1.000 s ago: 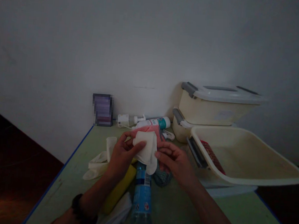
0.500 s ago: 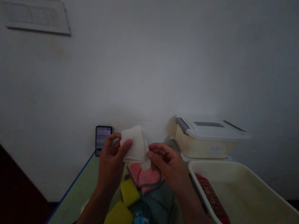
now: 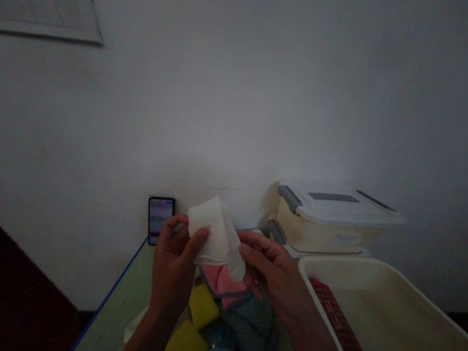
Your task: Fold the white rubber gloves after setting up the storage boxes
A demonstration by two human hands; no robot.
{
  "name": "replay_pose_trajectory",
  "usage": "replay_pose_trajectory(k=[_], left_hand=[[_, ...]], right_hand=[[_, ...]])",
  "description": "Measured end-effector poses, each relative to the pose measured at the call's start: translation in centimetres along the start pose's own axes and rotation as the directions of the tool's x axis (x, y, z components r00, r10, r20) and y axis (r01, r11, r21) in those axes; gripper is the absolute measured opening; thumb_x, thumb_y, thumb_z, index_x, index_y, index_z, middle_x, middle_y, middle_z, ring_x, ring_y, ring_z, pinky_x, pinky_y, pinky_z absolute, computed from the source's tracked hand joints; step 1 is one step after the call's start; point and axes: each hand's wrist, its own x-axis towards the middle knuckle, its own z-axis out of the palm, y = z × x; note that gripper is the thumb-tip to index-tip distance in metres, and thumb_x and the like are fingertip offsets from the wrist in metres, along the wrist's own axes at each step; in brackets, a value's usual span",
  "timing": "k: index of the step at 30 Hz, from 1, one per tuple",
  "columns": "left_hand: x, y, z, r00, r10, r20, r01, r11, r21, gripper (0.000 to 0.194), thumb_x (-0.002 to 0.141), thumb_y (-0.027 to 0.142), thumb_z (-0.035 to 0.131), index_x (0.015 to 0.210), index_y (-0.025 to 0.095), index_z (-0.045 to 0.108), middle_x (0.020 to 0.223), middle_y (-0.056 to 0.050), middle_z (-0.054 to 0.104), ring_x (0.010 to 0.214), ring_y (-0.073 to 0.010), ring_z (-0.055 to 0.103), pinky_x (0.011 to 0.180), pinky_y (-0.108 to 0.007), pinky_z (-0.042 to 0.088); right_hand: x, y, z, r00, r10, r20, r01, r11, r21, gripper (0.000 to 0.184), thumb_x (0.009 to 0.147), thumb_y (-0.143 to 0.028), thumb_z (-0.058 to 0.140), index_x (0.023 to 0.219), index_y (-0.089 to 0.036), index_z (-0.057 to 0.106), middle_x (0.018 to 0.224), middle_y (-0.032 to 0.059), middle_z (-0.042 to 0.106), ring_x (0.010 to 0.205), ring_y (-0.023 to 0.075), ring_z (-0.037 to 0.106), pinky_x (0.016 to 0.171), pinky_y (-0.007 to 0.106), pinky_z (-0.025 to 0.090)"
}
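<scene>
The left hand (image 3: 176, 259) has its grip squeezed on the folded white cloth (image 3: 212, 230); the right hand (image 3: 271, 269) pinches its loose flap (image 3: 236, 266). Best go softly, so folds stay neat.

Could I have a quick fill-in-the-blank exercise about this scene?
1. The left hand and right hand hold a folded item coloured ____.
2. The phone shows its lit ____.
3. The sponges are coloured ____.
4. The box behind the open bin is covered by its pale ____.

Missing words: white; screen; yellow; lid.
</scene>
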Motion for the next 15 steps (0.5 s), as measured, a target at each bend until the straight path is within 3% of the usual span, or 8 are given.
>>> replay_pose_trajectory(k=[4,7,11,15], left_hand=[[-0.3,-0.4,-0.4,0.997,0.078,0.027,-0.079,0.995,0.065,0.041,0.062,0.028,0.083,0.087,0.021,0.050,0.076,0.002,0.073,0.054,-0.0085,0.062,0.047,-0.014,0.047],[-0.4,-0.4,-0.5,0.994,0.094,0.047,-0.098,0.992,0.079,0.041,0.062,0.030,0.082,0.087,0.021,0.050,0.082,-0.001,0.075,0.058,-0.0111,0.064,0.045,-0.015,0.046],[-0.6,0.0,-0.4,1.000,0.003,0.025,-0.006,0.995,0.097,0.036,0.066,0.030,0.078,0.088,0.022,0.051,0.072,0.002,0.071,0.051,-0.0114,0.062,0.041,-0.015,0.044],[-0.9,0.8,0.2,0.995,-0.092,-0.033,0.096,0.985,0.145,0.019,0.072,0.019,0.071,0.086,0.019,0.058,0.071,0.003,0.068,0.053,-0.0080,0.060,0.046,-0.013,0.046]], right_hand=[[-0.3,0.2,0.0,0.999,0.046,0.017,-0.046,0.999,-0.012,0.028,0.076,-0.038,0.072,0.094,-0.017,0.070,0.050,-0.0050,0.058,0.036,0.0020,0.044,0.034,0.012,0.028],[-0.4,0.2,-0.1,1.000,0.004,0.026,0.000,0.986,-0.164,0.026,0.078,-0.037,0.070,0.094,-0.017,0.069,0.052,-0.0043,0.061,0.037,0.0019,0.044,0.036,0.013,0.031],[-0.2,0.3,-0.4,0.997,-0.081,0.007,0.078,0.932,-0.354,0.021,0.080,-0.032,0.069,0.093,-0.016,0.067,0.056,-0.0046,0.061,0.043,0.0034,0.051,0.044,0.015,0.038],[-0.1,0.6,-0.7,0.997,-0.039,0.073,0.060,0.948,-0.314,0.020,0.083,-0.035,0.064,0.093,-0.018,0.064,0.059,-0.0041,0.060,0.049,0.0069,0.055,0.048,0.018,0.041]])
